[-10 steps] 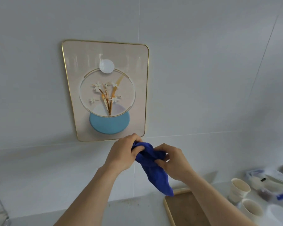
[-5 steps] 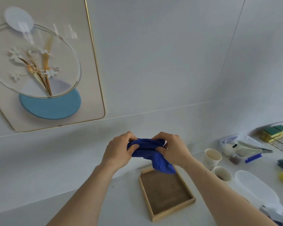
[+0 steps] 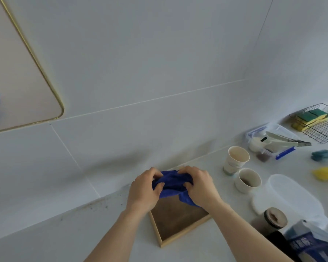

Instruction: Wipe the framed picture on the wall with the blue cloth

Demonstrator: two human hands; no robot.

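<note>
Both hands hold the bunched blue cloth [image 3: 173,184] between them, just above the far end of a wooden tray [image 3: 175,222] on the counter. My left hand [image 3: 143,191] grips the cloth's left side and my right hand [image 3: 200,186] grips its right side, with a loose corner hanging below the right hand. The framed picture [image 3: 21,80], beige with a thin gold rim, hangs on the white wall at the upper left; only its lower right corner shows, well away from the cloth.
Two paper cups [image 3: 235,159] [image 3: 248,179] stand right of the tray. Further right lie a clear lidded box with tongs [image 3: 273,140], a wire rack of sponges [image 3: 312,118], a yellow scrubber [image 3: 325,173], a plastic lid [image 3: 288,197], a dark jar [image 3: 273,219] and a blue packet [image 3: 309,244].
The view has swung right and down, so the picture has slid to the upper left edge. Both hands have come down from below the picture to the tray, bunching the cloth tighter.
</note>
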